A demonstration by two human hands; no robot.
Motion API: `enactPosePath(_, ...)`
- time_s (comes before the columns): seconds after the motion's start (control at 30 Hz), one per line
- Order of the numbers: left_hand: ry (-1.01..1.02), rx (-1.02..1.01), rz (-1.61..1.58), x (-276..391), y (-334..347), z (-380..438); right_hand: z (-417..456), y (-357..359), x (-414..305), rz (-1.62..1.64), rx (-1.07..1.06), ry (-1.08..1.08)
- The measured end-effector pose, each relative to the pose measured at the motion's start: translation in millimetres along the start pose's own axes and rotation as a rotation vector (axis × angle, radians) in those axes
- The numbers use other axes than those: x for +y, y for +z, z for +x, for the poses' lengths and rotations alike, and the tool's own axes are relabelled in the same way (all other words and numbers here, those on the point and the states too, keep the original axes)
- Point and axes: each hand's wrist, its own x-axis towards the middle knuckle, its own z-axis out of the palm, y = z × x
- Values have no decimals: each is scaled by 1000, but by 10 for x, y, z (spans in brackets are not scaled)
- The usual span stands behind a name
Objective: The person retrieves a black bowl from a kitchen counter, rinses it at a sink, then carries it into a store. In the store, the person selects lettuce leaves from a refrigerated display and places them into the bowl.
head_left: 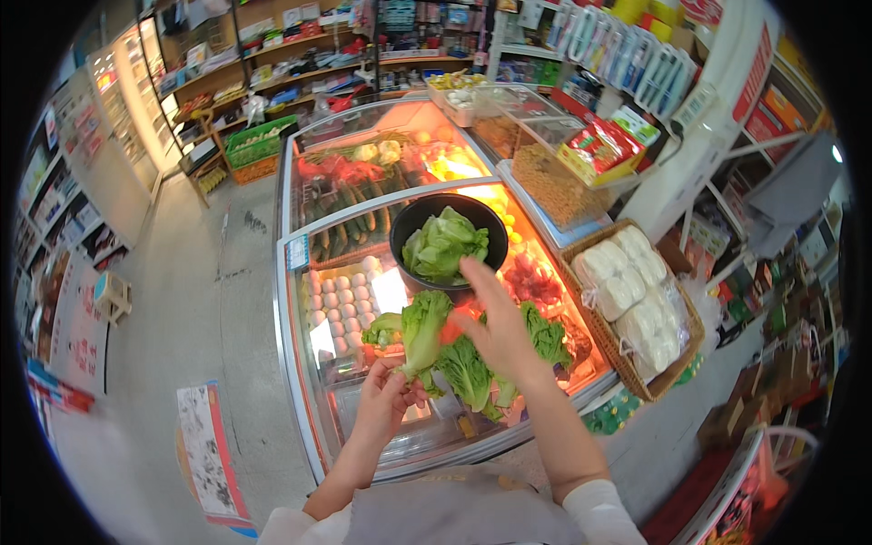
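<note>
My left hand point(385, 395) grips a green lettuce head point(422, 330) by its base, leaves pointing away from me. Just right of it, my right hand point(503, 327) is raised with fingers apart, slightly blurred and with nothing visible in it. Its fingertips overlap the near rim of a dark round pot point(496, 231) in this view; whether they touch it I cannot tell. Torn lettuce leaves point(439, 245) fill part of the pot. More lettuce point(466, 371) lies on the glass top below my right hand, and another leafy bunch point(543, 334) shows beyond my right wrist.
The pot stands on a glass-topped display case point(294, 361) holding eggs point(347, 296), cucumbers point(347, 228) and other produce. At right are a wicker basket point(569, 272) of bagged white goods and clear bins point(555, 180). A green crate point(255, 146) stands far left.
</note>
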Motion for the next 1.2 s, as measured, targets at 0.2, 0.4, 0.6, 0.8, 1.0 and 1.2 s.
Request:
enactPosePath(0.2,89,109,142,-111,64,-38,-302,226,-54,299,-181,237)
enactPosePath(0.4,204,127,406,-188,32,11,-402,323,-78,319,43,325)
enactPosePath(0.6,230,163,408,-182,67,1,-484,303,-102,210,197,-52)
enactPosePath(0.8,297,164,316,-265,-26,66,-678,326,-220,118,-7,-407)
enactPosePath(1.0,22,297,26,-6,-66,45,-1061,335,-275,188,-141,-558)
enactPosePath(1.2,-37,133,-359,52,-59,-15,-344,-56,-169,-122,236,-323)
